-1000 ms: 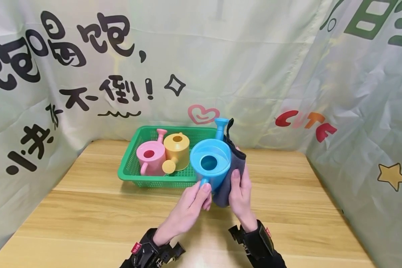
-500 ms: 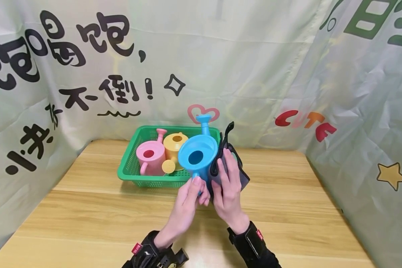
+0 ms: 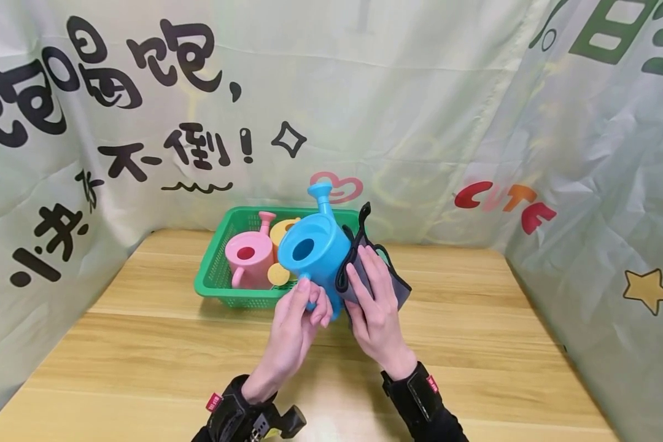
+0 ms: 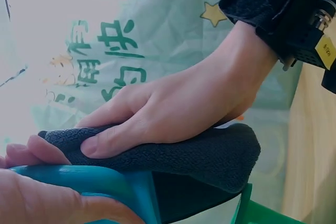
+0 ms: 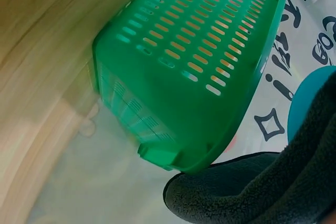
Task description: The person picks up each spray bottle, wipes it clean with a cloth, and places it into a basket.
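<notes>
A blue toy watering can (image 3: 327, 242) is held up in front of the basket, tilted, its spout pointing up and away. My left hand (image 3: 290, 328) grips its handle. On the can's right side, my right hand (image 3: 378, 316) holds a folded dark grey cloth (image 3: 396, 287) with black edging against the wall. The left wrist view shows the right thumb lying along the cloth (image 4: 210, 161), which touches the blue can (image 4: 105, 179). In the right wrist view, part of the cloth (image 5: 231, 198) hangs near the basket's corner; the right fingers are mostly hidden there.
A green perforated basket (image 3: 243, 298) stands at the back of the wooden table (image 3: 171, 362). Inside are a pink watering can (image 3: 256, 264) and a yellow one (image 3: 279, 274), partly covered by the blue can. Printed fabric (image 3: 420, 92) encloses the back and sides.
The blue can has moved left and tilted further left, now covering more of the yellow can. My right hand has shifted its hold, its fingers now spread over the bunched cloth.
</notes>
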Demonstrator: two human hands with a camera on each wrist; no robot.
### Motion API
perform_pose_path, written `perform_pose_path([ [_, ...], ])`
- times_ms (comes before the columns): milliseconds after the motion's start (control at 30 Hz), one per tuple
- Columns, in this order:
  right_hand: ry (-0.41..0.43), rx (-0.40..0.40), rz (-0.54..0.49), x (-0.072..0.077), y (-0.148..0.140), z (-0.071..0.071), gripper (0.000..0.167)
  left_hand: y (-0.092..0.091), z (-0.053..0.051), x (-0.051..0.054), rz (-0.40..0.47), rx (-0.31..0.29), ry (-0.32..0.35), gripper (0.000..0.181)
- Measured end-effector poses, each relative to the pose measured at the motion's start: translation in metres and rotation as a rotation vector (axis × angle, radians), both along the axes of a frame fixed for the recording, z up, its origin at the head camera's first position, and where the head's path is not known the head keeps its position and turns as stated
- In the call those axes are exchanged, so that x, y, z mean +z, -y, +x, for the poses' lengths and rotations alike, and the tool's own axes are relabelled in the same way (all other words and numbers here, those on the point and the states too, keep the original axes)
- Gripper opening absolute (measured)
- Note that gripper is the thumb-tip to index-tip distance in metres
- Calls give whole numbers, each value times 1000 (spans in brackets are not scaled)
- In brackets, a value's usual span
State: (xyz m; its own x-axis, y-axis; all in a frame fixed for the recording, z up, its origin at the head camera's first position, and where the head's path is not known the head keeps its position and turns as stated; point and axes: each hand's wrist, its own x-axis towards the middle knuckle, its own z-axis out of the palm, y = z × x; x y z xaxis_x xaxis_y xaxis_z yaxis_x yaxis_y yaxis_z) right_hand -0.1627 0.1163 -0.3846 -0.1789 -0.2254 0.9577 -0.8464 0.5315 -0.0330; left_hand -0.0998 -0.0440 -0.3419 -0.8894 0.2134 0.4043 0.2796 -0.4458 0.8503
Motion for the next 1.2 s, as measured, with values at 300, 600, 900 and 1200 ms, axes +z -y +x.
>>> perform_pose_path([
  [300, -1, 5, -35, -4, 1, 1, 44, -6, 1, -2, -68, 29, -98, 40],
  [600, 68, 85, -102, -1, 5, 4, 47, -16, 4, -6, -228, 158, -231, 38],
  [900, 162, 154, -174, 8, 7, 12, 47, -20, 7, -11, -324, 180, -259, 33],
  [1200, 53, -11, -97, 13, 7, 14, 44, -20, 1, -15, -172, 60, -157, 38],
])
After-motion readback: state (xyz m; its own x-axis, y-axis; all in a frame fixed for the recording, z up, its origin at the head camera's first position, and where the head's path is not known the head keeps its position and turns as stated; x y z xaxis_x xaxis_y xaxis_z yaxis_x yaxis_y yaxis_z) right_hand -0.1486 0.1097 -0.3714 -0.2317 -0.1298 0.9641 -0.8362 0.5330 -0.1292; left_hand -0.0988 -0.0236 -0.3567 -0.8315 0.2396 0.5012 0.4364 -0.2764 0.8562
